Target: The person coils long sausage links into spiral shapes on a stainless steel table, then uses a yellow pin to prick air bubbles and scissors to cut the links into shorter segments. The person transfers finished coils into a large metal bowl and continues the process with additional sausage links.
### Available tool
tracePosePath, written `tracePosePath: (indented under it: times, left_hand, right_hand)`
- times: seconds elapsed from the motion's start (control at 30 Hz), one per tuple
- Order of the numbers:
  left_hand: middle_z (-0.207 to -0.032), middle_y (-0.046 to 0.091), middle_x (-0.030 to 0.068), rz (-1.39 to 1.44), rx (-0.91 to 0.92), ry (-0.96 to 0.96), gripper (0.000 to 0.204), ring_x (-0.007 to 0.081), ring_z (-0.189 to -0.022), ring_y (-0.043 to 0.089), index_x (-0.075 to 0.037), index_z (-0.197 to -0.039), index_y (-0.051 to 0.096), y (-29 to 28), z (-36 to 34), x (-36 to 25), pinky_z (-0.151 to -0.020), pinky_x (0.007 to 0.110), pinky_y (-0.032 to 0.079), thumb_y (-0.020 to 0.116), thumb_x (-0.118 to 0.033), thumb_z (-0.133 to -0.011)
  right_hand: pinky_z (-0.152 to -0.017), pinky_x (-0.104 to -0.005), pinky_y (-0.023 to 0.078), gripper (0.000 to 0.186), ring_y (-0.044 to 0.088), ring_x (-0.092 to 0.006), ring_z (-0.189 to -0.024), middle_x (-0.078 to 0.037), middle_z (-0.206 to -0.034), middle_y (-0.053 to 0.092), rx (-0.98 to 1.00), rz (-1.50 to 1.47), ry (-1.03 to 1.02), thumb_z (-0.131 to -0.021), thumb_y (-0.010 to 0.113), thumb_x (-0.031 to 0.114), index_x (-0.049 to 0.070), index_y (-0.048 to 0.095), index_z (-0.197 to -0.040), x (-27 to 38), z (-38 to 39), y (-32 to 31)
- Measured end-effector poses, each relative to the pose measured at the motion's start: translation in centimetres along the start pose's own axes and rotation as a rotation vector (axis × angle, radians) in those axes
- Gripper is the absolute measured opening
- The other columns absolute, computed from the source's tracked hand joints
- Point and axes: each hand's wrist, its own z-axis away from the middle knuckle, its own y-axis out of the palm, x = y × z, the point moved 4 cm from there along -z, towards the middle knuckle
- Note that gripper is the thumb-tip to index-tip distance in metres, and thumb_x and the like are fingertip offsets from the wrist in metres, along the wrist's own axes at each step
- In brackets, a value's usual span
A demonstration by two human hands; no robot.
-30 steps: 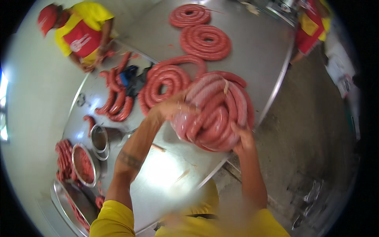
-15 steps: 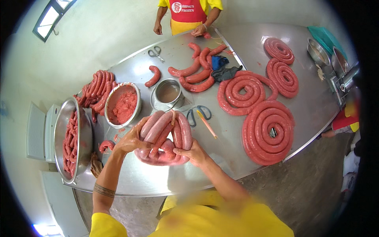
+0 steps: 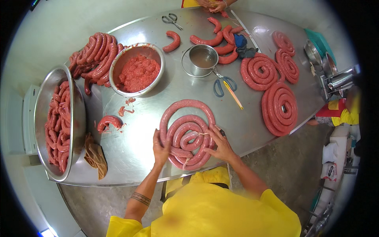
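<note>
The sausage coil [image 3: 185, 119], just now held aloft, lies between left grip [image 3: 161, 151] and right grip [image 3: 222, 147], both loosely touching. Laying-out seems underway.

Basin [image 3: 80, 130]: steel, heaped with sausage links [image 3: 59, 134], at the worktop's [image 3: 241, 126] left end
Cloth [image 3: 96, 158]: brown, just beside the basin
Bowl [image 3: 136, 94]: steel, holding ground red meat [image 3: 139, 73], near a sausage pile [image 3: 98, 55]
Pot [image 3: 202, 72]: metal, with cloudy brownish liquid [image 3: 203, 59]
Blue-handled scissors [image 3: 220, 78]: near the pot, a yellow stick [image 3: 233, 95] across them
Dark-handled scissors [image 3: 173, 21]: farther back
Tray [image 3: 320, 43]: teal, far right
</note>
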Motion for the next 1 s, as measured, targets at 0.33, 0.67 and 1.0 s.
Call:
tracePosePath:
  times: [0.33,0.67,1.0]
  left_hand:
    - [-0.128,0.054,0.0270,-0.104,0.183,0.089,0.074,0.0393,-0.112,0.060,0.005,-0.138,0.042,2.2,-7.8,-6.2,-0.096,0.044,0.050,0.079,-0.018,-0.079]
    - [-0.098,0.070,0.0168,0.044,0.246,-0.181,0.031,0.0293,-0.083,0.069,0.006,-0.103,0.064,-2.0,-8.5,-1.9,-0.076,0.038,0.056,0.069,-0.016,-0.082]
    - [-0.104,0.064,0.0162,0.280,-0.155,-0.359,0.073,0.0219,-0.093,0.065,0.007,-0.135,0.038,-0.6,-1.0,-1.6,-0.080,0.034,0.056,0.076,-0.034,-0.088]
  right_hand:
    - [-0.122,-0.0558,0.011,0.100,0.018,-0.0377,-0.152,-0.020,-0.165,0.017,0.084,0.299,-0.051,-0.075,0.078,0.056,0.015,0.036,-0.156,5.3,-0.2,7.4]
    - [-0.115,-0.0510,0.031,0.074,0.042,-0.0343,-0.139,-0.015,-0.153,0.041,0.201,0.285,-0.233,-0.076,0.082,0.037,0.020,0.054,-0.142,2.7,-8.3,4.0]
    - [-0.085,-0.0485,0.053,0.021,0.068,-0.0418,-0.099,-0.026,-0.103,0.070,-0.201,0.366,0.042,-0.085,0.059,0.007,-0.004,0.070,-0.100,-4.4,-34.8,-12.1]
